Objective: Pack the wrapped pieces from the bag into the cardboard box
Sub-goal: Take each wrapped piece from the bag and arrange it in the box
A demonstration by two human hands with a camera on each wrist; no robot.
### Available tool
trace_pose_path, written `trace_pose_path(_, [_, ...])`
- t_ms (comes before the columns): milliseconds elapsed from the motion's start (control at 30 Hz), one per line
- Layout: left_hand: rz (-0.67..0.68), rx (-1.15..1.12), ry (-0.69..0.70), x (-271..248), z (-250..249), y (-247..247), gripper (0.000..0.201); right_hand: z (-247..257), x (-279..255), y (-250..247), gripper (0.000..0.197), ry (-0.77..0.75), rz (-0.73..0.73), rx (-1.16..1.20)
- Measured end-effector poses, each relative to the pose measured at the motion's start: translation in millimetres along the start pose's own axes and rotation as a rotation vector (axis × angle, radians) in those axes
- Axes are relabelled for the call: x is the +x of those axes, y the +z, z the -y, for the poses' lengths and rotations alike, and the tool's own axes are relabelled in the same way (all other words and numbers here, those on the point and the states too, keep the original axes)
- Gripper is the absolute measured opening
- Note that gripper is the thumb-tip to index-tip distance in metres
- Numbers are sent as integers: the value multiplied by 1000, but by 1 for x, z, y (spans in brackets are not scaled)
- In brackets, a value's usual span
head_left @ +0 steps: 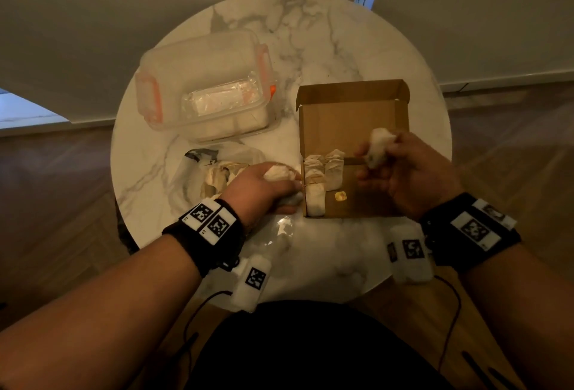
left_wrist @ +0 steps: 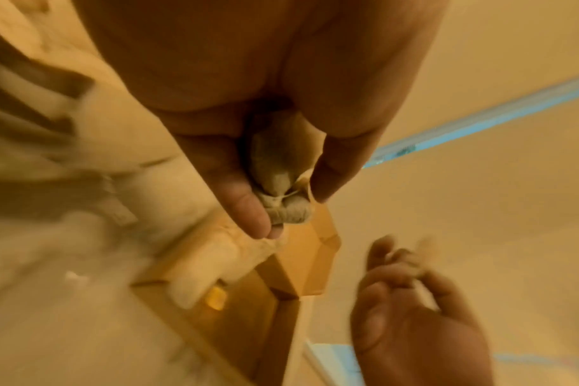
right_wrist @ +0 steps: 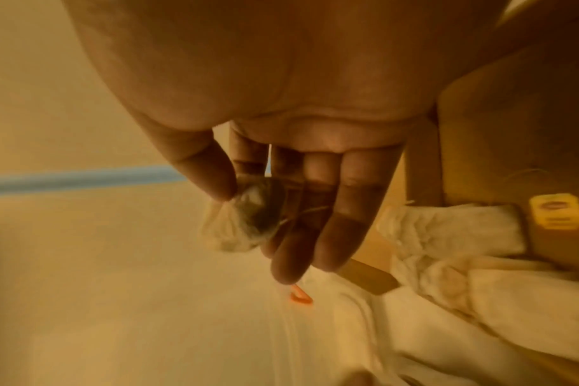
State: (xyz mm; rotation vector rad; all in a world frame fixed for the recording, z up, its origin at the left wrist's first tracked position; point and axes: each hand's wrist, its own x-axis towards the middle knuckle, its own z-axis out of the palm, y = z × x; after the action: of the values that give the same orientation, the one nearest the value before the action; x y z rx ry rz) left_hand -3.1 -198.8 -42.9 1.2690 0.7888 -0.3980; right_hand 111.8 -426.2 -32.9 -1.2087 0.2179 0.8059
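An open cardboard box (head_left: pixel 354 122) lies on the marble table, with several white wrapped pieces (head_left: pixel 323 178) standing along its left side. My right hand (head_left: pixel 394 169) hovers above the box and pinches a wrapped piece (head_left: pixel 380 146) between thumb and fingers; the same piece (right_wrist: pixel 245 222) shows in the right wrist view. My left hand (head_left: pixel 273 187) is just left of the box edge and grips another wrapped piece (head_left: pixel 278 172), seen close as a piece (left_wrist: pixel 278 182) between thumb and fingers. A clear plastic bag (head_left: pixel 217 172) with more pieces lies left of that hand.
A clear plastic container (head_left: pixel 205 85) with orange clips stands at the back left of the round marble table (head_left: pixel 341 32). A small yellow tag (head_left: pixel 340 196) lies on the box floor. Crumpled clear plastic (head_left: pixel 279 231) lies at the table's front edge. Wooden floor surrounds the table.
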Motion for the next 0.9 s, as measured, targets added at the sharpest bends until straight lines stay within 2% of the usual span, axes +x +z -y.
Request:
trace_pose_path(67, [45, -58, 23, -1, -11, 14, 28, -12, -2, 6, 16, 33, 15, -183])
trace_pose_path(167, [57, 62, 63, 2, -19, 30, 32, -30, -3, 9, 18, 12, 81, -382])
trace_pose_path(333, [-21, 185, 86, 15, -10, 36, 24, -41, -1, 3, 20, -27, 110, -535])
trace_pose_path(400, [-57, 197, 85, 19, -6, 32, 21, -44, 2, -5, 25, -39, 83, -635])
trace_pose_path(500, [-103, 246, 75, 25, -1, 25, 17, -46, 3, -16, 22, -62, 22, -784])
trace_pose_path(600, [-131, 345, 103, 30, 4, 22, 13, -44, 3, -20, 19, -96, -19, -743])
trace_pose_path(700, [-98, 449, 137, 30, 4, 28, 16, -44, 6, -15, 26, -98, 35, -627])
trace_pose_path(800, [-40, 513, 137, 32, 6, 38, 20, -51, 13, -8, 26, -112, 96, -805])
trace_pose_path(900, [-37, 616, 157, 36, 11, 38, 19, -59, 22, -13, 14, -103, 31, -896])
